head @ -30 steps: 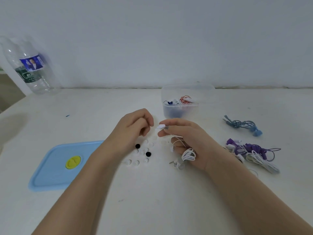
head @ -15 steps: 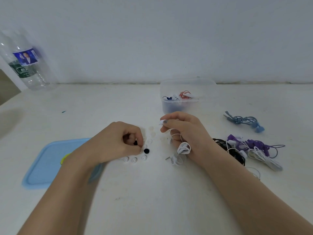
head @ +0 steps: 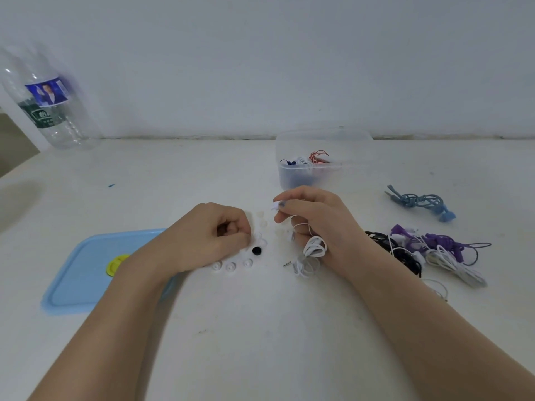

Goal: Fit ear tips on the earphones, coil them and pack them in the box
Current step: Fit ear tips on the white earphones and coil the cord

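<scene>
left hand (head: 208,235) curled down among white ear tips (head: 230,267) — right hand (head: 314,224) pinching white earphones (head: 311,251)

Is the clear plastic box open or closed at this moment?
Open. The clear box has no lid on it; coiled earphones show over its rim, and the blue lid lies apart on the table.

White table (head: 260,342): box (head: 311,176), lid (head: 84,273), bottle (head: 49,111), earphones (head: 419,201).

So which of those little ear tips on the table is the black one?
The black ear tip lies just right of the left hand, above a row of three white ear tips. It is the only dark one.
</scene>
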Demonstrator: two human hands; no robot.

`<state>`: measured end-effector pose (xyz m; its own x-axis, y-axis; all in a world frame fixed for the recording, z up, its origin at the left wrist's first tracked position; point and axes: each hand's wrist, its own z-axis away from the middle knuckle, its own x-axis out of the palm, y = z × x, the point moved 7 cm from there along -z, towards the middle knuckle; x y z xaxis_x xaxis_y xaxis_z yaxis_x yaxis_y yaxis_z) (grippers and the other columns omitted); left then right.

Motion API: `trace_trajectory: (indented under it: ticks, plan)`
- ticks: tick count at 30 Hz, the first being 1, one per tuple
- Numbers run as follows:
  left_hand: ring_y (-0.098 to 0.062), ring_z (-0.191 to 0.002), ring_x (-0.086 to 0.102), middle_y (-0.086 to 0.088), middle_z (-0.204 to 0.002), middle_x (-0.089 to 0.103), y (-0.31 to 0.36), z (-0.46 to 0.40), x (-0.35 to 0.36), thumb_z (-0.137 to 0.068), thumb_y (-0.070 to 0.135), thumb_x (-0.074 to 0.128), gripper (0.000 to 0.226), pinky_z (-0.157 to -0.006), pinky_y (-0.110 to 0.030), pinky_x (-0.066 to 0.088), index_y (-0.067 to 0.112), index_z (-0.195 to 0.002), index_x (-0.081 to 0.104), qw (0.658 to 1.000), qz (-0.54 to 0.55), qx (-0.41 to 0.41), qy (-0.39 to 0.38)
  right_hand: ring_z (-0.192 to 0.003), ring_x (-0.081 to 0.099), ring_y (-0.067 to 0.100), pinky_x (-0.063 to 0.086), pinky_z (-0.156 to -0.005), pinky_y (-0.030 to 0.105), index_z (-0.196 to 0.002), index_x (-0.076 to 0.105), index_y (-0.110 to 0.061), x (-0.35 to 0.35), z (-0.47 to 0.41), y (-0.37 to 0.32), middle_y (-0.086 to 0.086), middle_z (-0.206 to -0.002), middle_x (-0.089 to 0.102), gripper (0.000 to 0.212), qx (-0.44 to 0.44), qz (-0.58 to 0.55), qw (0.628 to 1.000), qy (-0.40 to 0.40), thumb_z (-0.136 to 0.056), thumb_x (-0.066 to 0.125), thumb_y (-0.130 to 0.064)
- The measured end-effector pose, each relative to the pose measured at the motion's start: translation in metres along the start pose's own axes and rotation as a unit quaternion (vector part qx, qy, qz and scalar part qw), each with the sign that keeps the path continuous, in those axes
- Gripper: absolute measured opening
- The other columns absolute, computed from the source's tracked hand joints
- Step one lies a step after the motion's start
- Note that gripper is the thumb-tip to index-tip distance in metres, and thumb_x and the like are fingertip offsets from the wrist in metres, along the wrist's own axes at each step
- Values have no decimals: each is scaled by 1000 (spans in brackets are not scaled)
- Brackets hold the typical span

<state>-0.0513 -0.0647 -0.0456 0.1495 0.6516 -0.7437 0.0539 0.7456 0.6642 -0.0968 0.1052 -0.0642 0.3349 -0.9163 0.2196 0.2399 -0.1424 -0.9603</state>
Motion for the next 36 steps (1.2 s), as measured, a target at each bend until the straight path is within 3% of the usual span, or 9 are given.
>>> trace_trajectory:
  ticks: [2, 5, 8, 17, 20, 25, 28, 31, 36]
  plan:
    - [-17, -49, 52, -14, -66, 55, 1, 0, 1, -90, 12, 66, 16, -48, -28, 47, 18, -75, 67, 1000, 3, 7, 11, -42, 36, 10, 34, -38, 18, -94, 71, -3, 0, 0, 0, 8, -69, 67, 8, -1, 3, 1000, 1, -90, 64, -3]
    - [-30, -53, 59, 1, -56, 44, 6, -2, 5, -90, 17, 71, 15, -46, -24, 44, 18, -76, 65, 999, -13, 27, 30, -44, 38, 9, 36, -40, 19, -94, 71, -4, -1, 0, 1, 8, -69, 68, 8, 0, 8, 1000, 3, -89, 65, -4]
    - [-30, -56, 61, 10, -52, 38, 11, -1, 7, -87, 17, 75, 14, -49, -29, 46, 19, -78, 64, 998, -31, 44, 43, -41, 39, 9, 36, -40, 18, -92, 71, -4, 0, 0, 1, 8, -69, 67, 6, -2, 9, 1000, 5, -88, 66, -4]
    - [-37, -60, 70, 9, -49, 40, 9, -4, 13, -86, 7, 70, 17, -46, -26, 48, 16, -71, 66, 999, -2, 29, 27, -43, 39, 10, 37, -41, 20, -94, 71, -3, 0, -1, 0, 8, -68, 68, 7, -2, 12, 1000, 4, -88, 66, -4]
    - [-40, -65, 69, -3, -59, 51, 9, -3, 13, -89, 6, 63, 17, -45, -25, 48, 17, -76, 66, 999, 19, 24, 24, -42, 38, 8, 37, -41, 19, -93, 71, -4, 1, 0, 0, 9, -70, 68, 7, -4, 12, 1000, -2, -88, 67, -4]
    - [-16, -53, 50, 9, -66, 55, 13, 0, 3, -100, 15, 54, 17, -42, -27, 42, 20, -85, 59, 995, 46, 37, 78, -44, 36, 9, 35, -40, 18, -91, 68, -6, 4, 3, -1, 12, -71, 68, 5, -5, 10, 1000, -16, -88, 66, -3]
    - [-15, -58, 47, 6, -82, 70, 17, 1, 1, -103, 19, 50, 15, -50, -37, 47, 20, -90, 55, 993, 62, 47, 93, -44, 36, 9, 34, -39, 18, -87, 67, -7, 5, 4, -3, 15, -75, 70, 5, -10, 22, 999, -27, -88, 66, -2]
    - [-17, -56, 46, 4, -84, 72, 18, 1, 1, -103, 16, 51, 13, -46, -36, 44, 20, -92, 56, 989, 74, 49, 115, -42, 39, 7, 34, -39, 17, -87, 67, -8, 6, 5, -4, 17, -79, 72, 5, -17, 31, 999, -33, -88, 66, -3]
    - [-9, -48, 37, 19, -58, 56, 23, -2, 5, -104, 12, 51, 12, -41, -12, 33, 15, -95, 58, 986, 102, 56, 121, -42, 41, 6, 34, -39, 17, -88, 67, -7, 8, 6, -5, 18, -81, 73, 3, -24, 29, 998, -44, -88, 67, -4]
